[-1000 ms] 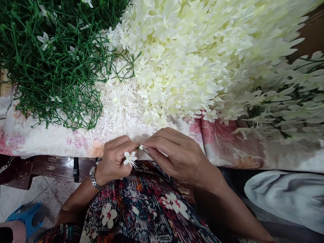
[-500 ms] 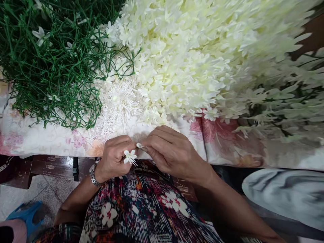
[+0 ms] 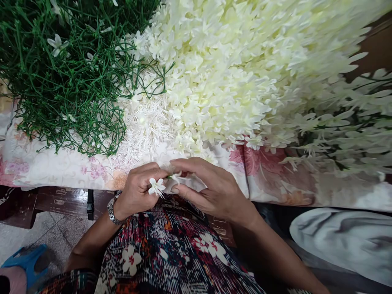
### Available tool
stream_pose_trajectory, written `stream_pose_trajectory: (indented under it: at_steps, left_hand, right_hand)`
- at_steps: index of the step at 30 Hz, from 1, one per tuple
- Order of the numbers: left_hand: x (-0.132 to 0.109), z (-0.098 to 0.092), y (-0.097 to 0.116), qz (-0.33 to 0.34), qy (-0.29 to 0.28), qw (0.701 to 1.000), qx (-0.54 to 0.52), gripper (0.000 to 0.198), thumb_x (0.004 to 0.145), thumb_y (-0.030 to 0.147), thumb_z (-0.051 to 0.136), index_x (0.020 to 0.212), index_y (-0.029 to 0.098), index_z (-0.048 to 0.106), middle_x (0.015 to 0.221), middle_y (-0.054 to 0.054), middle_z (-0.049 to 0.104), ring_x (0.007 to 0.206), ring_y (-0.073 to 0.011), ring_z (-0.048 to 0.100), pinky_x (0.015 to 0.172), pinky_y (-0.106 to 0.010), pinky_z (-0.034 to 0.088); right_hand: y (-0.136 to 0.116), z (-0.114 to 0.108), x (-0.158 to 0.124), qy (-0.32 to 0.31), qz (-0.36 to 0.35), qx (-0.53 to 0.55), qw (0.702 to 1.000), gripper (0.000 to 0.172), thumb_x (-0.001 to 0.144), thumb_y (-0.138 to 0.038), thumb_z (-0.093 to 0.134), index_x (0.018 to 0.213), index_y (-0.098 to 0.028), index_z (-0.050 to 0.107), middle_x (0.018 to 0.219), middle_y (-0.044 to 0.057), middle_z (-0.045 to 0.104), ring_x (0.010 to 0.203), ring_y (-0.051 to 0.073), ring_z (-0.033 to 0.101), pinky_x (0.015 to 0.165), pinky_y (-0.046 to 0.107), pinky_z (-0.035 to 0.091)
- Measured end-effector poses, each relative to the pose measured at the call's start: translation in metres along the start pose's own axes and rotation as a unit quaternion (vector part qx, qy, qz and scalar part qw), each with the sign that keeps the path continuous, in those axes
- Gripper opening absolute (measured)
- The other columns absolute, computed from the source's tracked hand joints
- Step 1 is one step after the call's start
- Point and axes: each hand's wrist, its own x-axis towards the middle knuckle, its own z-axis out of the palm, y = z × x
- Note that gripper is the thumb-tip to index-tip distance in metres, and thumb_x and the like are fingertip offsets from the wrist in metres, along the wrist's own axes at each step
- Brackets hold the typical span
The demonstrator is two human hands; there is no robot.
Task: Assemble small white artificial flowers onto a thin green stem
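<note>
My left hand, with a metal watch at the wrist, is closed around a green stem piece. One white flower sticks out below its fingers, and a second white blossom shows at the stem tip by the fingertips. Just right of that blossom, my right hand has its thumb and fingers spread apart, with nothing plainly held between them. Beyond the hands lie a heap of cream-white petals, a bunch of thin white strands and a tangle of green stems.
A floral cloth covers the table edge in front of me. Finished-looking white sprays lie at the right. Below are a blue stool at lower left and a grey-white round seat at lower right.
The thumb and fingers of my right hand have opened away from the small white blossom, which now looks wider at the stem tip. My left hand keeps its hold.
</note>
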Motion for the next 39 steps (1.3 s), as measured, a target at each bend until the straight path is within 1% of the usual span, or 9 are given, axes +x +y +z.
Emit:
stream_pose_trajectory:
  at_steps: [2, 7, 10, 12, 18, 23, 26, 34, 39]
  left_hand:
    - [-0.0004, -0.0003, 0.0001, 0.002, -0.001, 1.0, -0.006, 0.011, 0.071, 0.009, 0.045, 0.07, 0.015, 0.054, 0.059, 0.002, 0.044, 0.054, -0.008, 0.041, 0.049, -0.021, 0.032]
    - [-0.0017, 0.0003, -0.0012, 0.003, -0.005, 1.0, 0.006, 0.011, 0.069, 0.008, 0.045, 0.062, 0.015, 0.05, 0.057, 0.002, 0.042, 0.053, -0.0082, 0.039, 0.049, -0.022, 0.031]
    - [-0.003, 0.0003, -0.0027, 0.011, -0.012, 1.0, 0.013, 0.01, 0.067, 0.008, 0.045, 0.067, 0.015, 0.052, 0.058, 0.001, 0.043, 0.054, -0.0091, 0.039, 0.049, -0.022, 0.032]
    - [-0.0041, 0.0004, -0.0039, 0.017, -0.008, 1.0, 0.008, 0.014, 0.066, 0.007, 0.046, 0.074, 0.015, 0.054, 0.06, 0.001, 0.045, 0.055, -0.0094, 0.04, 0.049, -0.022, 0.032]
    - [-0.0038, 0.0001, -0.0034, 0.01, -0.003, 1.0, -0.004, 0.018, 0.064, 0.004, 0.046, 0.074, 0.015, 0.056, 0.06, 0.001, 0.046, 0.056, -0.009, 0.041, 0.05, -0.022, 0.033]
    - [-0.0004, -0.0023, 0.0001, -0.007, -0.003, 1.0, 0.001, 0.01, 0.07, 0.009, 0.047, 0.07, 0.014, 0.055, 0.059, 0.001, 0.047, 0.055, -0.0085, 0.043, 0.051, -0.022, 0.034]
    - [-0.0006, -0.0027, -0.0003, -0.007, -0.013, 1.0, 0.014, 0.01, 0.069, 0.009, 0.046, 0.068, 0.015, 0.054, 0.058, 0.001, 0.047, 0.055, -0.0083, 0.043, 0.051, -0.022, 0.034]
    - [-0.0043, -0.0003, -0.0039, 0.045, 0.007, 0.997, 0.067, 0.012, 0.067, 0.009, 0.045, 0.07, 0.016, 0.054, 0.057, 0.001, 0.049, 0.055, -0.0099, 0.043, 0.051, -0.023, 0.035]
    - [-0.002, 0.0007, -0.003, 0.068, 0.009, 0.993, 0.098, 0.011, 0.064, 0.009, 0.044, 0.065, 0.016, 0.052, 0.053, 0.0, 0.047, 0.052, -0.0103, 0.041, 0.049, -0.024, 0.032]
  right_hand:
    - [-0.0013, 0.0001, -0.0005, 0.009, 0.001, 0.005, 1.0, 0.033, 0.074, -0.02, 0.053, 0.105, -0.015, 0.045, 0.089, 0.006, 0.06, 0.08, 0.012, 0.054, 0.068, 0.026, 0.046]
    - [-0.0031, 0.002, 0.0005, 0.016, -0.011, 0.009, 1.0, 0.021, 0.075, -0.013, 0.05, 0.096, -0.015, 0.05, 0.08, 0.004, 0.062, 0.073, 0.01, 0.055, 0.065, 0.023, 0.046]
    - [-0.0023, 0.0017, 0.0006, 0.02, -0.013, 0.008, 1.0, 0.014, 0.074, -0.012, 0.051, 0.087, -0.016, 0.053, 0.076, 0.003, 0.06, 0.072, 0.009, 0.054, 0.064, 0.022, 0.046]
    - [-0.0017, 0.0001, 0.0005, 0.016, -0.011, 0.006, 1.0, 0.011, 0.073, -0.012, 0.052, 0.083, -0.016, 0.055, 0.074, 0.003, 0.059, 0.071, 0.009, 0.053, 0.063, 0.022, 0.045]
    - [-0.0019, -0.0056, 0.0005, -0.026, -0.006, 0.022, 0.999, 0.018, 0.075, -0.009, 0.047, 0.09, -0.014, 0.054, 0.078, 0.005, 0.058, 0.074, 0.009, 0.053, 0.065, 0.021, 0.045]
    - [-0.0017, -0.004, 0.0007, -0.024, -0.016, -0.009, 1.0, 0.013, 0.076, -0.011, 0.046, 0.086, -0.016, 0.052, 0.076, 0.003, 0.057, 0.073, 0.01, 0.052, 0.065, 0.023, 0.045]
    - [-0.0013, -0.0027, 0.0012, -0.032, -0.031, -0.031, 0.999, 0.011, 0.075, -0.012, 0.046, 0.084, -0.016, 0.05, 0.075, 0.003, 0.056, 0.072, 0.011, 0.05, 0.064, 0.024, 0.044]
    - [0.0001, -0.0023, 0.0014, -0.016, -0.093, -0.11, 0.989, 0.01, 0.073, -0.008, 0.047, 0.08, -0.016, 0.048, 0.073, 0.004, 0.053, 0.071, 0.013, 0.048, 0.062, 0.027, 0.042]
    - [-0.0003, -0.0025, 0.0011, -0.006, -0.109, -0.116, 0.987, 0.012, 0.072, -0.006, 0.047, 0.08, -0.016, 0.047, 0.069, 0.004, 0.052, 0.068, 0.013, 0.046, 0.06, 0.027, 0.042]
